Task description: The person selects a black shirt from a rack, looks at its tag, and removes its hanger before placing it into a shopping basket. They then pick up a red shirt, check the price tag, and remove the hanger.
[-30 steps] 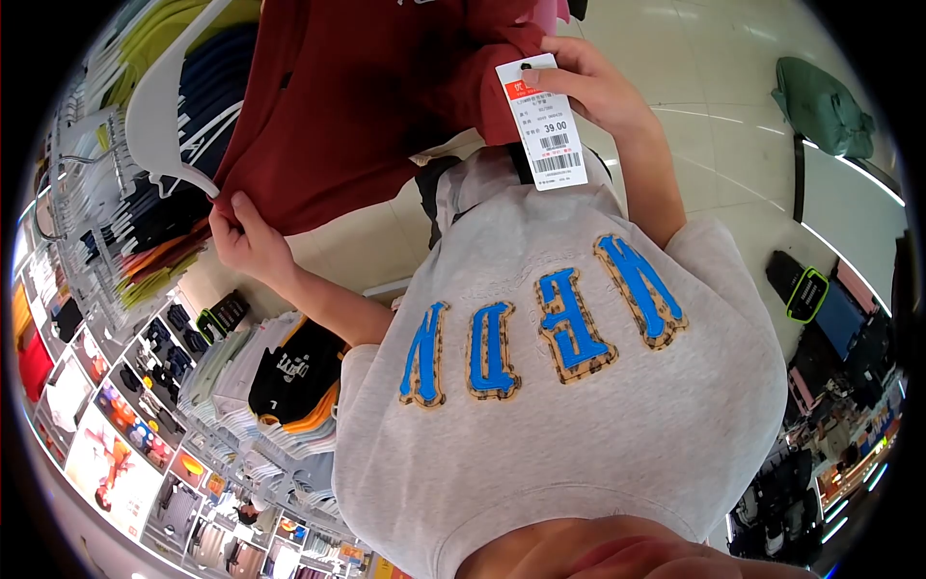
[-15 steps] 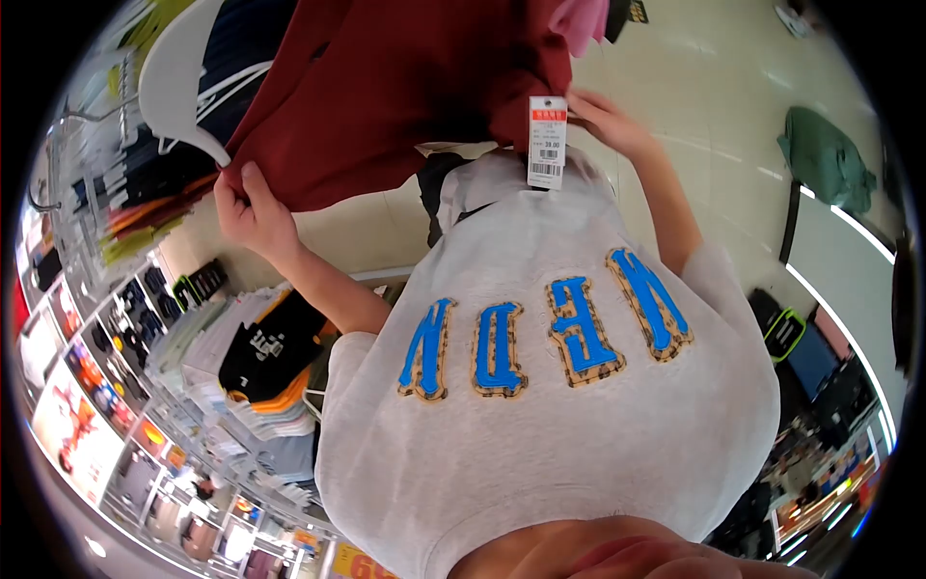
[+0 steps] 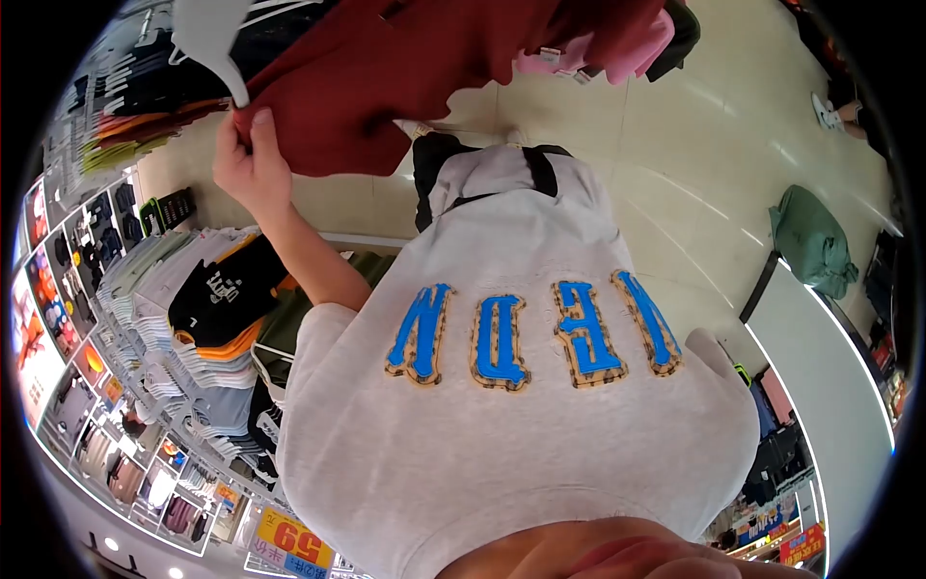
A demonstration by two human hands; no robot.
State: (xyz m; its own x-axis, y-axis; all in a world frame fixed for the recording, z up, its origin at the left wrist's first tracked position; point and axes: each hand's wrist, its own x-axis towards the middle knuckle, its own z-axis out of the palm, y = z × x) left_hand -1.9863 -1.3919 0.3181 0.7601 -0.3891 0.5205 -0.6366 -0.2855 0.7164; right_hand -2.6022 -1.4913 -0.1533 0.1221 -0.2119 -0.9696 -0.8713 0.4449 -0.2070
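Note:
A dark red garment [image 3: 386, 77] hangs across the top of the view. At its left edge my left hand [image 3: 253, 169] pinches the cloth, thumb against fingers, right beside the tip of a white curved piece [image 3: 214, 43]. The garment's right part spreads toward pink garments [image 3: 641, 53] at the top. No part of my right hand shows; only the right sleeve of the light grey shirt [image 3: 714, 372] can be seen.
Folded shirts, a black one [image 3: 227, 299] on top, stand at the left. More clothes [image 3: 145, 125] hang on a rack at upper left. A green cloth-like item [image 3: 815, 241] lies by a white panel [image 3: 820, 357] at the right. Another person's shoe [image 3: 825, 111] is at upper right.
My right hand has let go of the red garment and left the view. The white price tag no longer shows. The garment's right part has moved up, and more pink cloth shows.

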